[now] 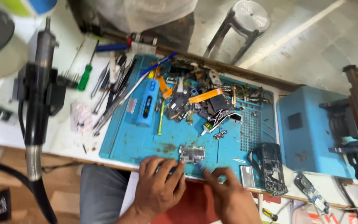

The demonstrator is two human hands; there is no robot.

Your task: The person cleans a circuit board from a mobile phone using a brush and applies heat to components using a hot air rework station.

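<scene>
A small green circuit board (192,153) lies near the front edge of a blue work mat (137,141). My left hand (159,186) rests on the mat's front edge, its fingertips touching the board's left side. My right hand (228,195) is blurred, just right of the board, and pinches a thin tool with a purple tip (199,166) that points at the board's lower right corner.
A heap of phone parts and flex cables (204,99) fills the mat's far half. Screwdrivers and tweezers (112,87) lie at left. A hot-air gun (38,91) stands in its holder. A black phone frame (270,166) and a blue machine (311,132) sit at right.
</scene>
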